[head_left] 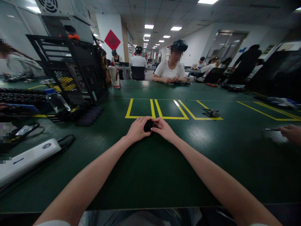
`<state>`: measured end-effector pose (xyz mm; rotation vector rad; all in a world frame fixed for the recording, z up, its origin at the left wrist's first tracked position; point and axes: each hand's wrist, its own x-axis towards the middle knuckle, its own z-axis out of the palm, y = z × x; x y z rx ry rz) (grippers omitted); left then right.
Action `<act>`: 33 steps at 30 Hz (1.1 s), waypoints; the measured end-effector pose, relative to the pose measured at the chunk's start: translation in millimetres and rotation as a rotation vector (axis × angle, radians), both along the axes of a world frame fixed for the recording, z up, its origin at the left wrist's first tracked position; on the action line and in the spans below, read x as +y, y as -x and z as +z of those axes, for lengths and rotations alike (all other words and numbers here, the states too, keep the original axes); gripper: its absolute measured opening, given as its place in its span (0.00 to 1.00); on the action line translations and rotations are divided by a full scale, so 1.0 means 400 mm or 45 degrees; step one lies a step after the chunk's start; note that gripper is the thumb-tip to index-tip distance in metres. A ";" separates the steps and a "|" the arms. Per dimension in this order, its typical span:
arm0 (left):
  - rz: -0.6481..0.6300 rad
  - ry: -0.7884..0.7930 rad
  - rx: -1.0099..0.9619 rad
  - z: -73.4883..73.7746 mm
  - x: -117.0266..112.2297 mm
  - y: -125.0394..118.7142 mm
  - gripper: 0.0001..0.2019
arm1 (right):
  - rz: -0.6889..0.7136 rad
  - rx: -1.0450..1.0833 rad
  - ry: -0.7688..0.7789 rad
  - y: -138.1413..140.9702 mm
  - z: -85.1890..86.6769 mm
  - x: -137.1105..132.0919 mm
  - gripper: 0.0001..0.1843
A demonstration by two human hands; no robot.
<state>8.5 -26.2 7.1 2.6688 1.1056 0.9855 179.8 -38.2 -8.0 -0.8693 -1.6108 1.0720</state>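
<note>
Both my hands meet in the middle of the dark green table (150,169), just in front of yellow taped boxes (141,110). My left hand (137,129) and my right hand (164,128) are curled around a small black object (148,125) held between them, resting on the table. Most of the object is hidden by my fingers, so I cannot name it.
An open black computer case (77,72) stands at the left, with keyboards (21,95) and a white power bank (25,158) nearby. A small metal part (211,112) lies by the tape. Another person's hand (291,133) holds a thin tool at right. People sit across.
</note>
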 end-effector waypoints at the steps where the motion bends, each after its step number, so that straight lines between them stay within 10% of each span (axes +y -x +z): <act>1: 0.001 -0.004 -0.001 0.000 0.000 0.000 0.29 | -0.014 0.001 -0.007 0.001 0.000 -0.001 0.16; 33: 0.007 0.010 0.019 0.005 0.001 -0.001 0.29 | -0.094 0.024 0.031 0.008 0.008 0.000 0.14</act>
